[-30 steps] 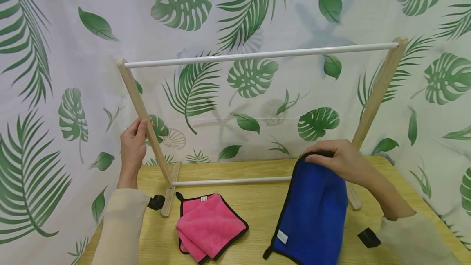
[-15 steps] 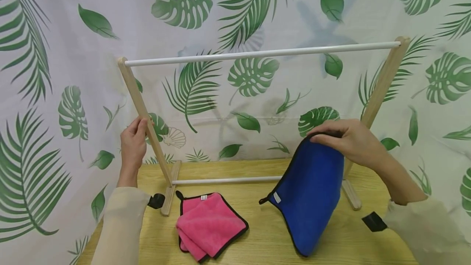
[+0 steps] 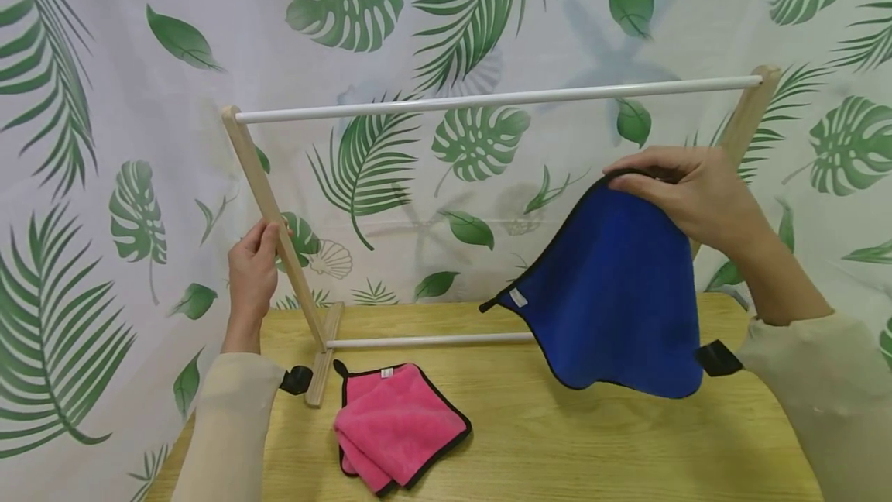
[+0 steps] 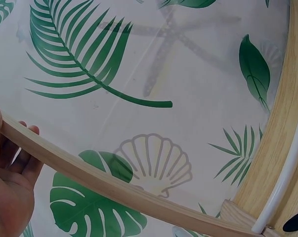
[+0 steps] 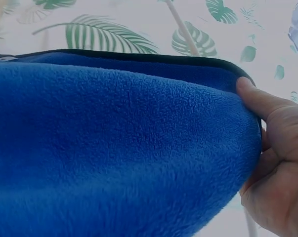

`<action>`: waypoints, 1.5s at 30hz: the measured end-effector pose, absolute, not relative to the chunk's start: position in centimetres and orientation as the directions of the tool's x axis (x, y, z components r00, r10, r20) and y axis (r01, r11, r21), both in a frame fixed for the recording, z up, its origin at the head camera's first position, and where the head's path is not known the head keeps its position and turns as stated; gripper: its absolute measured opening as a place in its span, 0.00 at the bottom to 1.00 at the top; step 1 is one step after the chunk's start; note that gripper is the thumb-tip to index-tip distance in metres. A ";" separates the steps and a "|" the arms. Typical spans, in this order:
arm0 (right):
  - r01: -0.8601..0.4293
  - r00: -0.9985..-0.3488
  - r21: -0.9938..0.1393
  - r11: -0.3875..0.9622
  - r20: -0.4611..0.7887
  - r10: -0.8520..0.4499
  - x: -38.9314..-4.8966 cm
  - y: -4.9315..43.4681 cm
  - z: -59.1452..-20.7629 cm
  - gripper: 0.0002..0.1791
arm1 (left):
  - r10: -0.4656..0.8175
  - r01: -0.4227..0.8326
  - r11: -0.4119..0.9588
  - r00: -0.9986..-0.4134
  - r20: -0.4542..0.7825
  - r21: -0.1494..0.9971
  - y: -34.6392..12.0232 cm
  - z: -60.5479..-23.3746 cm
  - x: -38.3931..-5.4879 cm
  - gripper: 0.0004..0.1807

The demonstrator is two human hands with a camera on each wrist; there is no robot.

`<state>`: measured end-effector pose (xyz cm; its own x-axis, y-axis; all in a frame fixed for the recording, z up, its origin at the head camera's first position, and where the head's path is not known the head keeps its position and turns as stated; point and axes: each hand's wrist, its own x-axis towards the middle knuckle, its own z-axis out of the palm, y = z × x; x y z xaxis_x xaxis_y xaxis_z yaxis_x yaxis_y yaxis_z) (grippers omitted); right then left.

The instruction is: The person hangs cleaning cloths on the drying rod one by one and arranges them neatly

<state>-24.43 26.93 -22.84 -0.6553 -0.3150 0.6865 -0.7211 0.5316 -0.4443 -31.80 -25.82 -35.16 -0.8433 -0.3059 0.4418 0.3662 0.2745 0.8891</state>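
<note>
A blue towel [image 3: 613, 293] with black edging hangs from my right hand [image 3: 711, 196], which pinches it by its top edge, below the rack's white top rail [image 3: 488, 101]. In the right wrist view the thumb lies on the near face of the towel [image 5: 119, 128] and the other fingers are mostly behind it. My left hand [image 3: 254, 266] holds the left wooden post [image 3: 272, 215] of the rack; in the left wrist view that hand [image 4: 13, 182] has fingers behind the post [image 4: 99, 182]. The towel hides part of the white lower rail [image 3: 432, 340].
A pink towel [image 3: 411, 428] with black edging lies folded on the wooden table [image 3: 530, 455], in front of the rack's left foot [image 3: 324, 355]. The right post [image 3: 749, 111] stands behind my right hand. A leaf-printed curtain [image 3: 488, 22] hangs behind the rack.
My right hand has risen and shifted right, lifting the blue towel until its lower edge hangs above the table. The left hand has stayed on the post, and the pink towel lies unmoved.
</note>
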 end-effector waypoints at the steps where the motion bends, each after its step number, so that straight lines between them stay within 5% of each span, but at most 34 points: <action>1: -0.725 -0.648 -0.434 0.535 0.694 -0.314 -24.6 27.0 -22.3 0.11 | -0.306 0.365 0.275 -0.844 0.441 0.889 -25.8 -35.2 -31.8 0.27; 17: -0.668 -0.613 -0.378 0.641 0.767 -0.188 -27.7 27.9 -15.9 0.11 | -0.298 0.369 0.274 -0.846 0.443 0.888 -25.9 -35.2 -31.9 0.26; 28: -0.568 -0.730 -0.502 0.653 0.674 -0.117 -31.0 28.3 -13.9 0.17 | -0.287 0.383 0.273 -0.843 0.455 0.882 -26.2 -35.4 -32.1 0.25; 45: -0.333 -0.815 -0.399 0.855 0.577 -0.048 -33.7 28.7 -13.6 0.26 | -0.287 0.357 0.294 -0.852 0.438 0.887 -26.2 -35.4 -31.8 0.26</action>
